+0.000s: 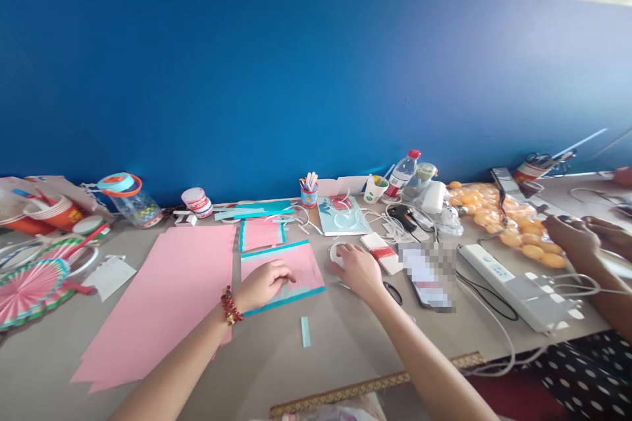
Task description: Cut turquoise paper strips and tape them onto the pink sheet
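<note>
My L hand [266,281] is over the blue-edged pink sheet [307,266], mid-table, fingers half curled; can't tell if it's pinching anything. My R hand [359,270] has fingers bent at the white ring [334,251], just R of the sheet; can't tell if it's gripped. Scissors [399,291] by my R wrist, pale strip [305,331] nearer me, lg. pink sheets [168,296] far. L.

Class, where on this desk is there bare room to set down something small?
Bare desk shows between the left forearm and the small pale strip, and at front left, between the pink fan and the large pink sheets. It is crowded right of the right hand: phone, power strip, orange balls.
</note>
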{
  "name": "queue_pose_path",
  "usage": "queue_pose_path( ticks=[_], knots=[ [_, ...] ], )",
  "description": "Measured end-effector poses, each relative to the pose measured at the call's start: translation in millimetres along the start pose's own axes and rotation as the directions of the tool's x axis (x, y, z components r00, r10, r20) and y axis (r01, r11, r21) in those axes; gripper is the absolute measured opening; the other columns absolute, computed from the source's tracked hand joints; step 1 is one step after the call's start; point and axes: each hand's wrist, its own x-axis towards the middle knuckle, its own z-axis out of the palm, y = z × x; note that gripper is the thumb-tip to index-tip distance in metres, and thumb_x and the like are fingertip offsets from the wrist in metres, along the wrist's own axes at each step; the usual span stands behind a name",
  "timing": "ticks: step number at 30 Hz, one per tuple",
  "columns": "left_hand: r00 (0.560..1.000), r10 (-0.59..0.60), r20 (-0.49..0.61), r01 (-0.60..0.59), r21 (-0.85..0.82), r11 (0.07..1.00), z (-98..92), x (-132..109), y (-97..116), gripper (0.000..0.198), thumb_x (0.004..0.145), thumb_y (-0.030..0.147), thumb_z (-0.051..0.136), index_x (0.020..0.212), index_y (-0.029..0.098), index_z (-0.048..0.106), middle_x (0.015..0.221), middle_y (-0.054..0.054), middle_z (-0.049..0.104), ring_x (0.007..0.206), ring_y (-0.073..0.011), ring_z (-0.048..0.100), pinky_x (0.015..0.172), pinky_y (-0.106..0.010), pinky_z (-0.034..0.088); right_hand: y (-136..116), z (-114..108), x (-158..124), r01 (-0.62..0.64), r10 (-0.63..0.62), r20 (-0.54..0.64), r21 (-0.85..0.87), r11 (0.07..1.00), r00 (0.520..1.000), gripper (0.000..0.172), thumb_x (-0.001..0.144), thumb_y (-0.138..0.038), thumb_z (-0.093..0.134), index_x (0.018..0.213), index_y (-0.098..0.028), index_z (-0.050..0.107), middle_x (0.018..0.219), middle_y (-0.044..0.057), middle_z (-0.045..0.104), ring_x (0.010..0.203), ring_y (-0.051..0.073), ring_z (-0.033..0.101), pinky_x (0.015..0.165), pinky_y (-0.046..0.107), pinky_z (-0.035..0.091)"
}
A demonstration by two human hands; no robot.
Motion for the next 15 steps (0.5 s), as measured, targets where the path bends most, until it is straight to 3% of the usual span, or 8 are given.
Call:
queue_pose_path(
  ticks=[2,5,10,13,15],
  knots=[
    [0.994,0.056,0.091,-0.068,0.139,0.988,1.7,-3.8,3.7,0.030,0.088,0.009,0.042,0.103,0.022,0.065,0.101,-0.004,0.068,0.094,-0.0182,0.064,0.083,-0.028,0.048,-9.1,8.6,12.6,-0.021,0.022,0.019,-0.020,1.000,1.000,0.021,0.089,-0.032,0.057,0.098,-0.015,0.066,0.104,0.014,0.070,0.098,0.026,0.064,0.076,0.030,0.041],
    [0.972,0.096,0.214,-0.142,0.211,0.967,9.0,-10.2,5.8,0.022,0.084,0.007,0.051,0.094,0.022,0.064,0.094,-0.004,0.069,0.092,-0.0203,0.064,0.083,-0.030,0.047,-10.5,13.9,21.6,-0.044,0.045,0.043,-0.029,0.999,0.998,0.016,0.087,-0.021,0.054,0.092,-0.014,0.067,0.097,0.015,0.071,0.091,0.026,0.066,0.072,0.030,0.041],
    [0.932,0.159,0.326,-0.234,0.205,0.950,24.0,-15.7,2.2,0.018,0.080,0.005,0.058,0.081,0.022,0.065,0.086,-0.003,0.066,0.090,-0.0206,0.063,0.083,-0.029,0.047,0.4,-6.1,9.5,-0.023,0.023,0.007,-0.023,0.999,1.000,0.017,0.088,-0.019,0.048,0.091,-0.016,0.065,0.091,0.013,0.071,0.088,0.025,0.065,0.074,0.030,0.040],
    [0.943,0.182,0.280,-0.238,0.181,0.954,21.2,-16.1,5.5,0.014,0.084,0.014,0.061,0.092,0.023,0.067,0.095,-0.003,0.066,0.092,-0.0208,0.062,0.084,-0.030,0.048,5.4,-26.7,-8.1,0.062,-0.061,-0.014,0.066,0.996,0.998,0.019,0.093,-0.024,0.045,0.092,-0.021,0.064,0.090,0.007,0.070,0.087,0.021,0.063,0.075,0.028,0.040],
    [0.975,0.194,0.110,-0.207,0.115,0.972,11.6,-16.0,14.1,0.016,0.091,0.025,0.057,0.104,0.025,0.066,0.106,-0.005,0.065,0.100,-0.0216,0.061,0.090,-0.032,0.047,4.9,-38.1,-20.3,0.190,-0.196,-0.016,0.335,0.923,0.980,0.019,0.094,-0.030,0.046,0.090,-0.022,0.063,0.087,0.004,0.068,0.083,0.019,0.061,0.072,0.027,0.041]
  ],
)
